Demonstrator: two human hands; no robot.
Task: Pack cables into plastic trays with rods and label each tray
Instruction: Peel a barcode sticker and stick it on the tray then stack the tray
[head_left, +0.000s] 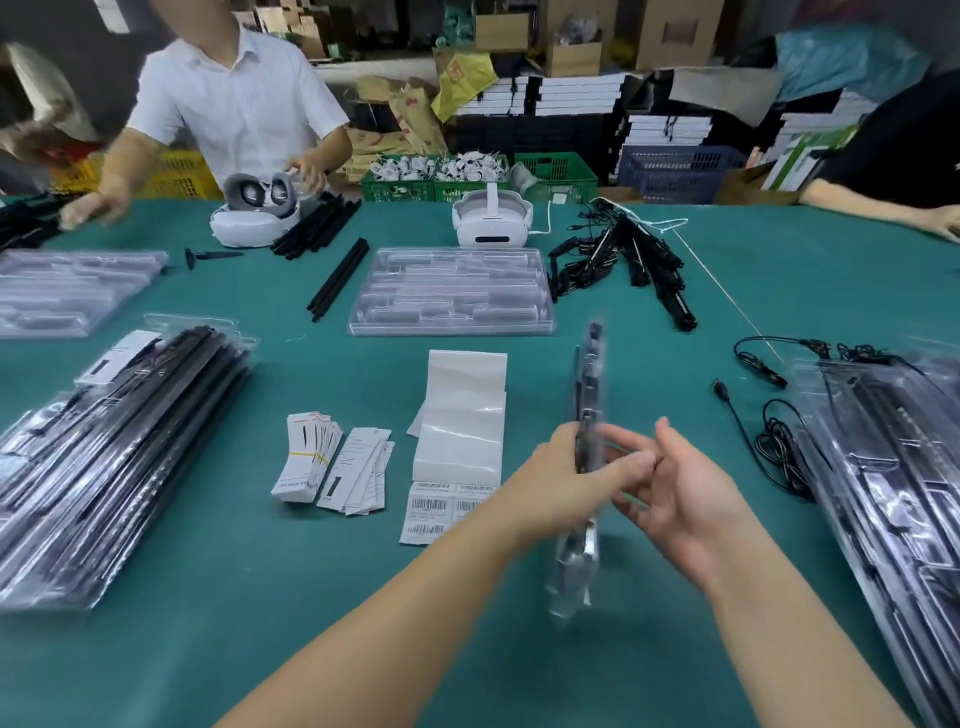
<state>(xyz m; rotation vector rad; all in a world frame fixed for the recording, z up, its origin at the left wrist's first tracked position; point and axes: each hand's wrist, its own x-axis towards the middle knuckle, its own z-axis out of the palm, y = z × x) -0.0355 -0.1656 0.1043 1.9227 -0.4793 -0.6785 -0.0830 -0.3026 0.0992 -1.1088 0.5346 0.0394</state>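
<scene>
My left hand (563, 475) grips a clear plastic tray (586, 395) that stands on edge above the green table, blurred, with dark parts inside. My right hand (680, 493) is just right of it, palm up, fingers spread and touching the tray's side. A stack of empty clear trays (449, 291) lies beyond. Barcode label sheets (441, 512) and white backing paper (462, 415) lie left of my hands, beside bundled paper cards (311, 457). Loose black cables (774, 436) lie at the right.
Packed trays are piled at the left (104, 452) and at the right (893, 467). Black rods (337, 280), tied cable bundles (623, 260) and two white headsets (491, 223) lie further back. A person in a white shirt (234, 98) works opposite; another arm (883, 208) rests far right.
</scene>
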